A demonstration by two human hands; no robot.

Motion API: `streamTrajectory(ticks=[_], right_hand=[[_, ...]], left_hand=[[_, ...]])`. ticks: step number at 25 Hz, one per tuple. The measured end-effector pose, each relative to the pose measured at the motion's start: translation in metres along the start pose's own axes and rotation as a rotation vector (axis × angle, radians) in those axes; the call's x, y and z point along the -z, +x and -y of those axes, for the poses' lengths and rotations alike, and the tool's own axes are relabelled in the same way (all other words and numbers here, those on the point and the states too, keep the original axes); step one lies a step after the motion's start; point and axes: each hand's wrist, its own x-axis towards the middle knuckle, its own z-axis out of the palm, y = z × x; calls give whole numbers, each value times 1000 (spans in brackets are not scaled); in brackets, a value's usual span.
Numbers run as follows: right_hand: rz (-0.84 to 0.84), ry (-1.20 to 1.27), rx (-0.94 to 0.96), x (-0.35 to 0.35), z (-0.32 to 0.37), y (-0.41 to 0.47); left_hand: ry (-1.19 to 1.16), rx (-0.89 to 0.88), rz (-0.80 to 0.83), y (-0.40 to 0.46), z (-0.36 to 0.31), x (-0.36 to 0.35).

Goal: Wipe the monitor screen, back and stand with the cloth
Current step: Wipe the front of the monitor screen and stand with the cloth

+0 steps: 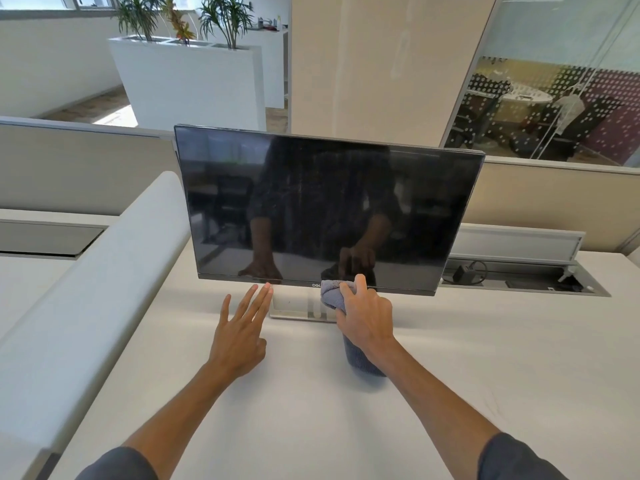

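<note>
Nearest, 2 bare forearms reach forward over the white bench. The left hand is spread, fingers splayed, its fingertips at the lower edge of the monitor; whether they touch the bezel is hard to tell. The right hand is closed around a bunched grey cloth, pressing its front end against the bottom bezel beside the logo, with the loose tail hanging below the wrist. The cloth looks soft and limp, so it is best kept wadded in the palm. Just behind sits the pale stand. The monitor stands upright, its dark screen glossy and probably fragile; I would steady it by the frame edge, since the thin panel may tip or swivel under pressure.
</note>
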Motion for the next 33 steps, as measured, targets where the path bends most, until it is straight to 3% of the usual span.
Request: streamTrajectory(ticks=[10, 17, 24, 28, 33], right_hand=[[-7, 26, -91, -1, -58, -10], [-157, 80, -195, -4, -112, -26], [-121, 57, -396, -4, -151, -63], [-172, 278, -376, -3, -146, -67], [-153, 820, -454, 12, -122, -50]], left_hand=[[-47, 22, -22, 0, -10, -2], [-42, 37, -34, 1, -14, -3], [-38, 70, -5, 3, -20, -1], [-26, 77, -2, 3, -23, 1], [-45, 52, -94, 10, -27, 15]])
